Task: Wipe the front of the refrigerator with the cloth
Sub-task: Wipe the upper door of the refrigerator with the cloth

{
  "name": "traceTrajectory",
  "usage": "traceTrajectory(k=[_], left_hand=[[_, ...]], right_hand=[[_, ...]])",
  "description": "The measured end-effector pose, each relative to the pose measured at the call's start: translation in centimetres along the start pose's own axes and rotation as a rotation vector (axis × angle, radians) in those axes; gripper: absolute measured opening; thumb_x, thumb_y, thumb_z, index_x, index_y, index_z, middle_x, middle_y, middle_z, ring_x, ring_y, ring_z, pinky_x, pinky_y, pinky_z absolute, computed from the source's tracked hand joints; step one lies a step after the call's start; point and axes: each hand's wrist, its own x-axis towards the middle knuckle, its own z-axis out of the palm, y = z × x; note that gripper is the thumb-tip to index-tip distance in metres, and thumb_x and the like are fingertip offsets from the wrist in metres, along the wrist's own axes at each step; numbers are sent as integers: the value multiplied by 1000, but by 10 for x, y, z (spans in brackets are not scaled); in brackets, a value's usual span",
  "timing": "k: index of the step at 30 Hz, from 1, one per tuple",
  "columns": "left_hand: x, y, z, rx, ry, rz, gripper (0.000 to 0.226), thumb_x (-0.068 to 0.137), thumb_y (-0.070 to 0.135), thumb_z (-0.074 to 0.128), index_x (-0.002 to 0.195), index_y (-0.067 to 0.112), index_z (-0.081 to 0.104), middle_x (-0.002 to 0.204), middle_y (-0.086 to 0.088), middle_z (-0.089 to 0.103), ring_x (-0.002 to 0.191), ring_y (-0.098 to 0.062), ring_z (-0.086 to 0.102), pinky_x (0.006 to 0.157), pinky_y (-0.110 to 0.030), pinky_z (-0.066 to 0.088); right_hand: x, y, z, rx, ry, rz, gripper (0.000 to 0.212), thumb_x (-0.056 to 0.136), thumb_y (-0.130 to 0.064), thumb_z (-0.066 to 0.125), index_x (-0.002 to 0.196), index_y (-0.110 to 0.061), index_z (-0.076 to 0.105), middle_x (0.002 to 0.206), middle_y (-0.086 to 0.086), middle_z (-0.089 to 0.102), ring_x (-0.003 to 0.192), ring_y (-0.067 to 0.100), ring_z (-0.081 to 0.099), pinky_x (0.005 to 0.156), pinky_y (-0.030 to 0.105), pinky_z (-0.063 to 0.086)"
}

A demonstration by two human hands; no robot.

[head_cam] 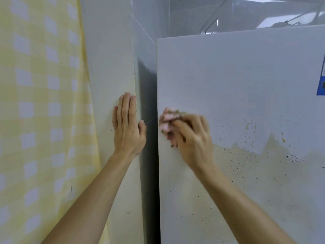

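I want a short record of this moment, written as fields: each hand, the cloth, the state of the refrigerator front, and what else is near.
left hand: flat, fingers straight, resting on the wall beside the refrigerator
right hand: grips the cloth, holding it against the refrigerator front near its left edge
cloth: pink, bunched, blurred, with greenish bits on it
refrigerator front: upper part looks clean; tan smear and dark specks lower down on the right
nearby: yellow checked curtain at left; blue sticker at the right edge
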Motion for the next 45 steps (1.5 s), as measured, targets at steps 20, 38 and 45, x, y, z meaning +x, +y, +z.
traceTrajectory(k=[20,38,45], left_hand=[[-10,12,2,-38,43,-72,70,97,19,51,160,-2,29,169,-21,25,160,-39,19,129,-60,15],[-4,63,14,-78,28,59,61,103,25,45,162,12,35,172,-14,26,162,-31,19,131,-59,7],[2,88,15,-112,24,85,61,98,10,44,159,15,42,171,-13,30,162,-29,18,132,-52,9]], right_hand=[[-45,21,-25,31,-283,-177,18,96,-4,63,109,-6,76,113,10,70,88,29,60,73,41,52],[-76,47,-60,-102,-224,-88,20,90,-6,60,101,-5,76,114,11,65,98,29,55,80,42,48],[8,66,-77,-115,-87,44,29,88,11,64,110,-3,77,116,15,69,100,32,54,83,42,50]])
